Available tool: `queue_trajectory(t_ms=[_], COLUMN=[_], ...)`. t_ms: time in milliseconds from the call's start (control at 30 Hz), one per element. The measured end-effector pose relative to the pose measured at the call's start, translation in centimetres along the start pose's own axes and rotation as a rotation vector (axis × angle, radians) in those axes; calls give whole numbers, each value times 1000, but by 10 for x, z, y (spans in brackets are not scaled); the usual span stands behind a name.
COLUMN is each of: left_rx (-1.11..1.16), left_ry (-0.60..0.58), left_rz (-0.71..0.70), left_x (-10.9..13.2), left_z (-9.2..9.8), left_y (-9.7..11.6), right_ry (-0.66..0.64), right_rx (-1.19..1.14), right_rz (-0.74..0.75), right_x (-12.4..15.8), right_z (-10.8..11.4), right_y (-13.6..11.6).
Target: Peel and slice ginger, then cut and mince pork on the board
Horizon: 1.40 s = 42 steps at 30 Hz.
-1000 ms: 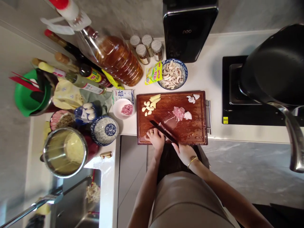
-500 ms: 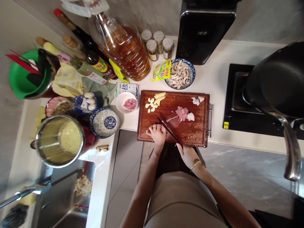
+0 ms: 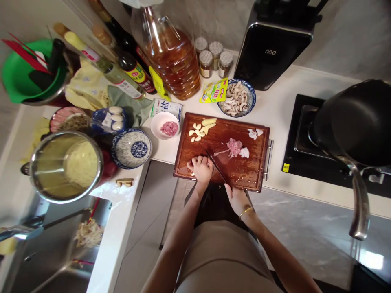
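On the white counter lies a brown wooden cutting board (image 3: 244,171). My left hand (image 3: 200,169) rests on its near left part, fingers curled down over a piece of meat that is mostly hidden. My right hand (image 3: 237,198) grips the handle of a dark knife (image 3: 215,165), whose blade runs along the left hand's fingers. Sliced pink meat (image 3: 234,146) lies in the board's middle, white scraps (image 3: 255,132) at its far right, garlic cloves and ginger slices (image 3: 200,130) at its far left.
A small white dish of meat (image 3: 166,125), a bowl of sliced mushrooms (image 3: 236,97), a large oil bottle (image 3: 171,53), spice jars (image 3: 213,58) and sauce bottles stand behind. A black pan (image 3: 354,122) sits on the hob at right. Blue-patterned bowl (image 3: 131,148), steel pot (image 3: 64,167) and sink are at left.
The camera has tilted, shifting the whole scene. The knife blade has turned steeper and slid closer to my left hand's fingers; both hands stay at the board's near edge.
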<state>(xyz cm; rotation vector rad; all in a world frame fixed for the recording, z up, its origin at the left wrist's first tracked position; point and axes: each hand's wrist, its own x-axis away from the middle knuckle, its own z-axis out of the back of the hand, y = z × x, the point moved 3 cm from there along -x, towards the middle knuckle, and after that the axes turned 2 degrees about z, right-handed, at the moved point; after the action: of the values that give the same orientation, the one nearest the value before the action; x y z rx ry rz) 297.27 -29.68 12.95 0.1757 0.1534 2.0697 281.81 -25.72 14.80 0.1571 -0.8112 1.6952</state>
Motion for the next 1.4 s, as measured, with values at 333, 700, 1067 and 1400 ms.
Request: queue_trajectory(t_ms=[333, 700, 1067, 1400], left_rx=[30, 31, -18, -58], left_ry=[64, 68, 42, 17], left_rz=[4, 37, -6, -2], left_x=[2, 6, 4, 2], left_z=[1, -1, -5, -8], left_y=[0, -1, -3, -3], right_ry=[0, 175, 39, -29], right_rx=[-9, -6, -32, -100], right_rz=[-1, 95, 45, -44], right_x=[-19, -1, 2, 6], right_z=[6, 9, 4, 3], right_y=[9, 12, -6, -17])
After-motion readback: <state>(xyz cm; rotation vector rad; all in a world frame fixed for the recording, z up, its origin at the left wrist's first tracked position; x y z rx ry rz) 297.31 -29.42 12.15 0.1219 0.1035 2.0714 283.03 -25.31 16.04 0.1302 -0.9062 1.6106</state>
